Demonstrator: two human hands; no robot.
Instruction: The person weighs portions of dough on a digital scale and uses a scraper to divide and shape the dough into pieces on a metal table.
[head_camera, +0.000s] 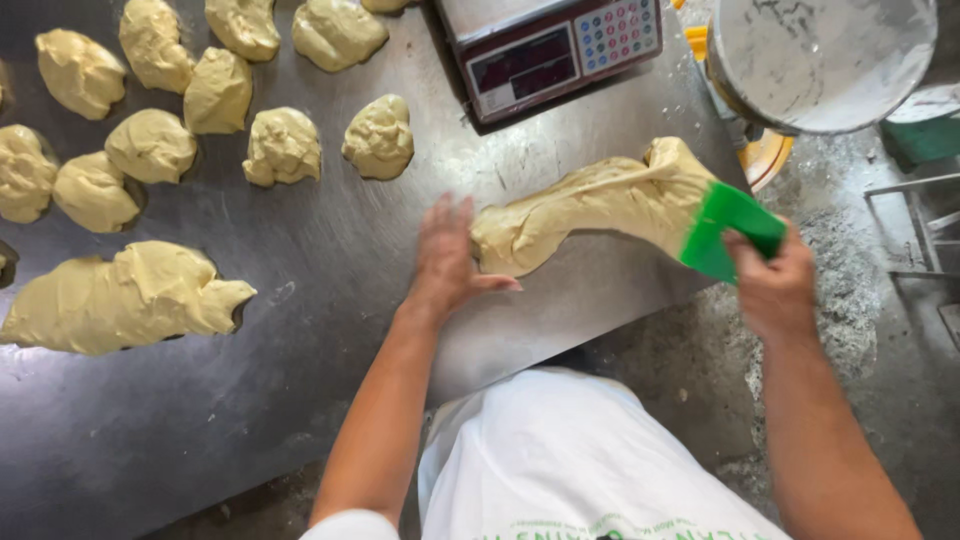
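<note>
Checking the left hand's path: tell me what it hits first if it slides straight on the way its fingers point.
The left hand points up the steel table. Bare steel lies ahead, then probably the weighing scale. The long dough piece touches its right side.

Person: white top w/ short sleeves, sleeve edge visible at left upper arm. Green print across the chest, cut off by frame edge, unreadable. Forearms bare, no watch/rings/gloves on left hand (445, 262) or right hand (772, 285). Rest of body out of frame.
</note>
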